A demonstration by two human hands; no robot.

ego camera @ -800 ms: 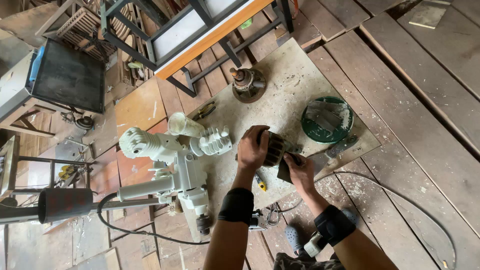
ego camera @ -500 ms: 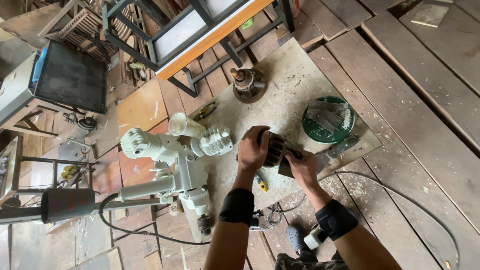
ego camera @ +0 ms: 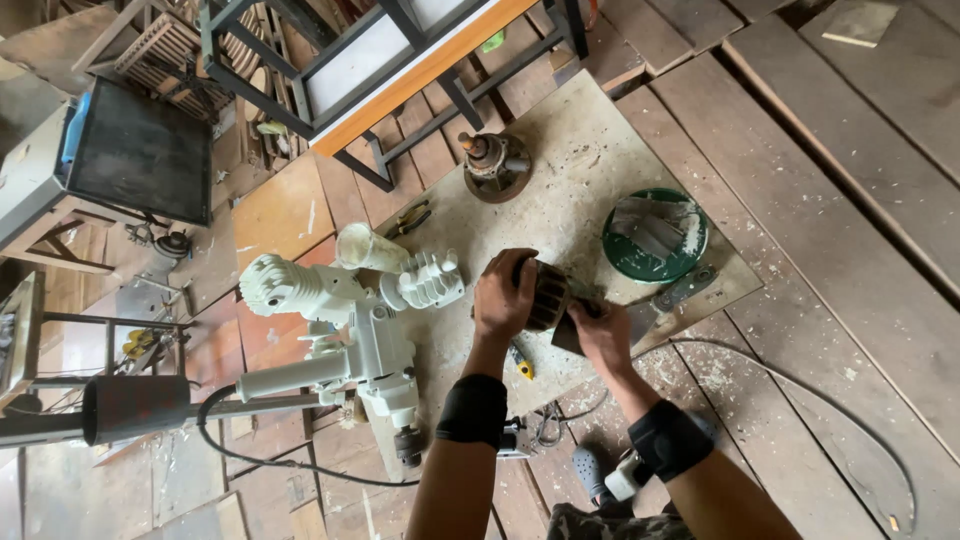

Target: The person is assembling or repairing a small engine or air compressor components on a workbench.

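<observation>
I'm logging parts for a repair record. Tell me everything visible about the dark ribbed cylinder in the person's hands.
The dark ribbed cylinder is a short, brown-black metal-looking drum with lengthwise slots around its side, much like a motor core. It lies on its side over the dusty board. The left hand wraps its left end; the right hand presses a dark flat piece against its lower right. Its far face is hidden.
</observation>
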